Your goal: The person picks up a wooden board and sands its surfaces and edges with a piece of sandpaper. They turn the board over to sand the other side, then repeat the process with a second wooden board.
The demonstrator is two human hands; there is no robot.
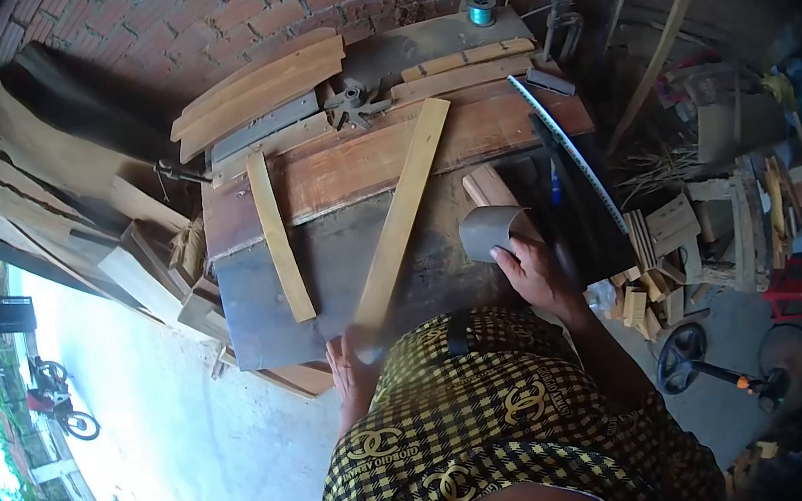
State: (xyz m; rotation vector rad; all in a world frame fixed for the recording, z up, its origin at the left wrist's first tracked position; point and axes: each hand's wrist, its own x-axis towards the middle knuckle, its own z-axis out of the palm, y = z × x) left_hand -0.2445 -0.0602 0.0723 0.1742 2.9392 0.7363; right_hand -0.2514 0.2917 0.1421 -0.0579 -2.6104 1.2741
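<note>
My right hand [534, 272] is closed on a grey-brown curved sheet [489, 232], like sandpaper, over the dark bench top [257, 303]. Just behind the sheet lies a small wooden block [487, 187]. At the bench's near edge my left hand [345, 363] is beside the lower end of a long wooden strip [405, 205]; its fingers look stretched out, and whether they touch the strip is unclear. A shorter strip [280, 240] lies to the left. Toward the right side are a white ruler [574, 149] and a blue pen-like item [555, 181].
Planks [261, 87], a metal star-shaped part [356, 106] and a teal spool [481, 9] lie at the bench's back. Leaning boards [66, 211] stand left. Wood offcuts [643, 306] and a red stool [789, 291] are on the right.
</note>
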